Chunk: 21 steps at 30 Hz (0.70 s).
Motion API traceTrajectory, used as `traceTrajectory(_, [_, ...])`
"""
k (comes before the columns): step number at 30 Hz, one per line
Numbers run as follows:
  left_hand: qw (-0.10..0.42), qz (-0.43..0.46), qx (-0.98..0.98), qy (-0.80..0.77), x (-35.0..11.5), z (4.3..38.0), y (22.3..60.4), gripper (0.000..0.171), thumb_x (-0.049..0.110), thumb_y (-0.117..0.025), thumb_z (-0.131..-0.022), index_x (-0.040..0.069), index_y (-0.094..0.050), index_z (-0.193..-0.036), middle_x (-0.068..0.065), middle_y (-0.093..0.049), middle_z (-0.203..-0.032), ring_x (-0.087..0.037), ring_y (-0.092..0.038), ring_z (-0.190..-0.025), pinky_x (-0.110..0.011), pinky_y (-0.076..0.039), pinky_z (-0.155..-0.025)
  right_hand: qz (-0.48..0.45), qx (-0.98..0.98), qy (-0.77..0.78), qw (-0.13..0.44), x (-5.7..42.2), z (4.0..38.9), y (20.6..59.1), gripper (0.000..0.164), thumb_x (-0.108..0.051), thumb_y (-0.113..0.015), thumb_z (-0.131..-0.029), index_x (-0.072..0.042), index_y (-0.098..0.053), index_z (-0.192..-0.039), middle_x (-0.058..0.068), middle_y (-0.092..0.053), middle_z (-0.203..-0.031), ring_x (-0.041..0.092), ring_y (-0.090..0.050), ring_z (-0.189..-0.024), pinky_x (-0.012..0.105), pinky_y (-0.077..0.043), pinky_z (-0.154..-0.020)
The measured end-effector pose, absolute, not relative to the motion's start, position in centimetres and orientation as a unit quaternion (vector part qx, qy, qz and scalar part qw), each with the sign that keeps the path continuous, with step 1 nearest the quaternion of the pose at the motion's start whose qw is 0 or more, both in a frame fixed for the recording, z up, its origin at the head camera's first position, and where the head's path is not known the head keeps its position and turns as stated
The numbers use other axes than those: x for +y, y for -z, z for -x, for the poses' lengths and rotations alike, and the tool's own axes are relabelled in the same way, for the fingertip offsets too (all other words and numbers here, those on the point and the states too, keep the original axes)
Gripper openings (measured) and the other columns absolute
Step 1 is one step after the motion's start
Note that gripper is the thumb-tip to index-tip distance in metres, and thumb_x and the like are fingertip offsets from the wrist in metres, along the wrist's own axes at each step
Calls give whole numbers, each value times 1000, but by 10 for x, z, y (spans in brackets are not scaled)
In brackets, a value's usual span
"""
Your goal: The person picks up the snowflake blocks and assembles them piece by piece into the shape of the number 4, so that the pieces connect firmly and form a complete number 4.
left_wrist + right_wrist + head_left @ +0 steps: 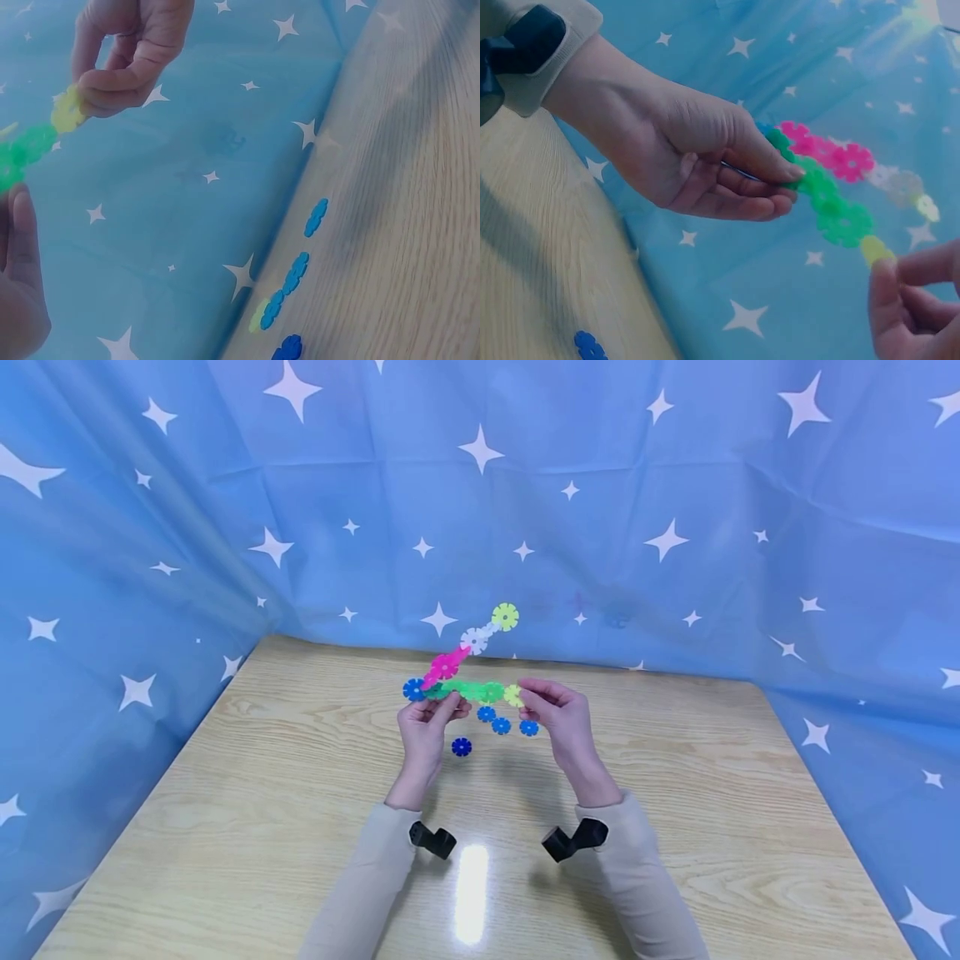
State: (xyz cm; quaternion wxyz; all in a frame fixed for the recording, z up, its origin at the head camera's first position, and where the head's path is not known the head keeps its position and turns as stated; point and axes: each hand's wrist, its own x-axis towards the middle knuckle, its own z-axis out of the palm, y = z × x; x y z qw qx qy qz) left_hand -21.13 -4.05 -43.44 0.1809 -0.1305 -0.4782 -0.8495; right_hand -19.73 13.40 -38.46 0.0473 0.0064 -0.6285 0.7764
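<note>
A V-shaped chain of plastic snowflake discs is held up over the table. From a blue disc [414, 690] at its corner, one arm runs through pink discs [444, 667] and white discs [473, 642] to a yellow-green disc [506, 617]. Green discs [844, 221] form the other arm. My left hand [423, 735] pinches this green arm between thumb and fingers. At its right end, my right hand [562, 714] pinches another yellow-green disc [67, 110], whose edge meets the last green disc.
Below the hands, loose blue discs [501, 726] and a dark blue disc [461, 747] lie on the wooden table [247, 793]. One loose yellow-green disc [258, 316] shows beside them in the left wrist view. A blue star-patterned curtain [600, 543] surrounds the table's back and sides.
</note>
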Motion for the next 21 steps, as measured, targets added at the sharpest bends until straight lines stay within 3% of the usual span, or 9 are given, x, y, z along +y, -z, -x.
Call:
traceTrajectory(5, [170, 131, -484, 848, -40, 212, 436, 23, -5, -61, -87, 14, -72, -80, -1, -70, -71, -12, -68, -66, -29, -59, -67, -16, -638, -769, 25, 138, 198, 384, 25, -3, -64, -88, 13, -62, -108, 1, -68, -81, 11, -61, -60, 20, -57, -62])
traceTrajectory(15, [156, 142, -488, 847, -40, 211, 437, 19, -1, -61, -89, 14, -71, -84, -2, -71, -74, -14, -68, -68, -31, -60, -69, -2, -646, -763, -5, 139, 200, 378, 28, -3, -63, -88, 13, -61, -111, -1, -69, -87, 9, -62, -61, 21, -58, -65])
traceTrajectory(21, [145, 154, -487, 847, -39, 209, 438, 23, -8, -59, -86, 12, -70, -82, -1, -71, -75, -15, -69, -69, -31, -59, -72, -13, -649, -760, -9, 139, 198, 378, 29, -1, -64, -87, 14, -60, -112, -1, -70, -87, 10, -63, -61, 24, -58, -65])
